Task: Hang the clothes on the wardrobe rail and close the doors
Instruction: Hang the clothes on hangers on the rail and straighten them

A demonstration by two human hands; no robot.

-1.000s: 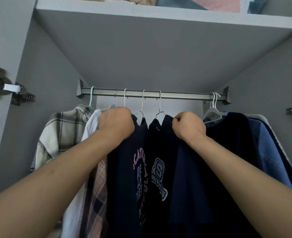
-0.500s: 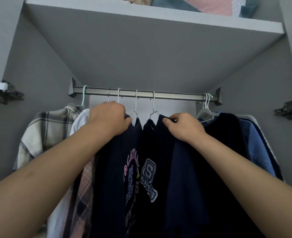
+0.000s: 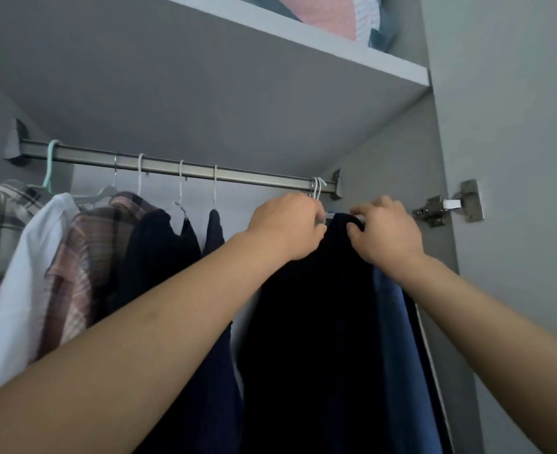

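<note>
My left hand (image 3: pixel 288 224) and right hand (image 3: pixel 385 232) pinch the dark garment (image 3: pixel 313 322) at its shoulders between them, squaring it on its hanger (image 3: pixel 331 215) under the rail (image 3: pixel 179 167).

The scene was seen from one head-worn camera, held close inside the open wardrobe and tilted upward and rightward. The rail (image 3: pixel 179 167) was crossed from the left edge toward the right wall, the shelf (image 3: pixel 303 34) underside filled the top, and a hinge (image 3: pixel 447 204) was caught at right.
</note>
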